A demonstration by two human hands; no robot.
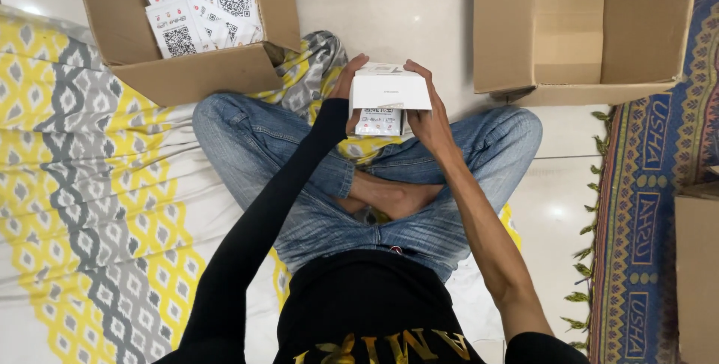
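I sit cross-legged in blue jeans and hold a small white box [389,91] above my knees with both hands. My left hand [349,81], in a black sleeve, grips its left side. My right hand [428,113] wraps the right side with fingers over the top edge. A printed leaflet [378,121] with a square code pattern sticks out below the box's open flap. The insides of the box are hidden.
A cardboard carton [202,72] at upper left holds several white printed leaflets [202,1]. An open carton [584,87] stands at upper right. A yellow and grey patterned sheet [90,184] lies left, a patterned rug [644,207] right, another carton corner [696,274] at far right.
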